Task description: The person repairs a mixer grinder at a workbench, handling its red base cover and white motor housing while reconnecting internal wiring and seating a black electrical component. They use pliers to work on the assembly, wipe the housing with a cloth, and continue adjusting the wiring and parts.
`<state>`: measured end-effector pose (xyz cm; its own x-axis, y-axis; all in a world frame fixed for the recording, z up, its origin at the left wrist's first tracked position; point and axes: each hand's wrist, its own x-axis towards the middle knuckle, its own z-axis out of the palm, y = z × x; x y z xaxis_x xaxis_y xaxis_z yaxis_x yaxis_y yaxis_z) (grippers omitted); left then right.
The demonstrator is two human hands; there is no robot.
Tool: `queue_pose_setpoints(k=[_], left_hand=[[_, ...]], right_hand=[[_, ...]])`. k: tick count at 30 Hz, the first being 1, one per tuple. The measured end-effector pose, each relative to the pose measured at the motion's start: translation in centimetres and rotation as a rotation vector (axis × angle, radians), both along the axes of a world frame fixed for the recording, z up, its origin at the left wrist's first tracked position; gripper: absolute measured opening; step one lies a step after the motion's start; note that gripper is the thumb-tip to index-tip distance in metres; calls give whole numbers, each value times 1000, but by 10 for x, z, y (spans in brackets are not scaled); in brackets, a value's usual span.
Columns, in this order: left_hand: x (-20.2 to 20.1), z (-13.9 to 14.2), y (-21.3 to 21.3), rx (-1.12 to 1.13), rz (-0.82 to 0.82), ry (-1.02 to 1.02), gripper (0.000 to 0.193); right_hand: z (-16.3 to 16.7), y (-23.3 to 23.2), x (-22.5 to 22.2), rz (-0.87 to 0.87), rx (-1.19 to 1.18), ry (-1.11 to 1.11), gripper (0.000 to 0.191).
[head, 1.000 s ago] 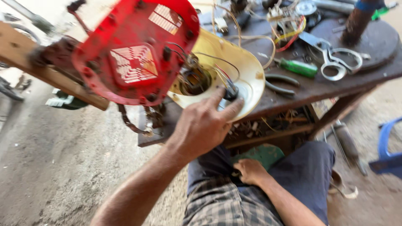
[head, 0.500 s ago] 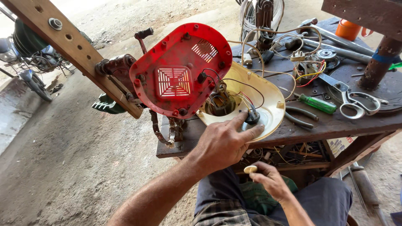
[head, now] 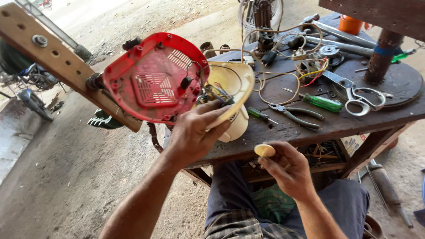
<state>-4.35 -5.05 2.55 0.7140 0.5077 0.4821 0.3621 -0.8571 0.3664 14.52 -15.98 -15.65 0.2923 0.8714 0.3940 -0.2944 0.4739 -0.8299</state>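
Outdoors on bare dirt, you're seated at a dark, worn wooden workbench (head: 292,130) crowded with tools. Your left hand (head: 195,132) is up at the bench's edge, fingers curled shut around the rim of a cream plastic appliance housing (head: 232,84), thumb over the top, tilting it so its open side faces you and the bundle of coloured wires (head: 212,93) inside can be seen. Hinged open beside it, wires running between the two, is a round red plastic base plate with a square vent grille (head: 152,82), swung to your left and apparently leaning near the pale wooden beam with bolt holes (head: 57,62).

Your right hand (head: 287,170) sits lower, above your lap, thumb and fingertips pinched on a small round tan disc (head: 264,150), held flat-side up just short of the housing.

Within easy reach on the bench lie grey-handled pliers (head: 294,114), a green-handled screwdriver (head: 323,102), a smaller dark green screwdriver (head: 259,115) and steel scissors (head: 361,95). Farther back, loose cream cable (head: 270,66) loops around a small motor part, well clear of both hands.
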Motion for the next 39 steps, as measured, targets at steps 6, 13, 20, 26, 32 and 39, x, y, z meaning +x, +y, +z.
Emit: queue_pose_setpoints(k=[6, 13, 20, 26, 32, 39], left_hand=[[0, 3, 4, -91, -1, 13, 33], [12, 9, 3, -227, -11, -17, 44], [14, 10, 0, -244, 134, 95, 61], [7, 0, 1, -300, 178, 81, 65], [5, -11, 2, -373, 207, 50, 64], [4, -10, 0, -338, 205, 86, 68]], right_hand=[[15, 35, -13, 26, 187, 184, 36], [38, 83, -28, 186, 269, 535, 35], [33, 103, -41, 169, 219, 615, 43], [3, 110, -35, 177, 123, 791, 42], [-22, 105, -37, 170, 63, 708, 34], [-28, 105, -37, 213, 95, 619, 33]])
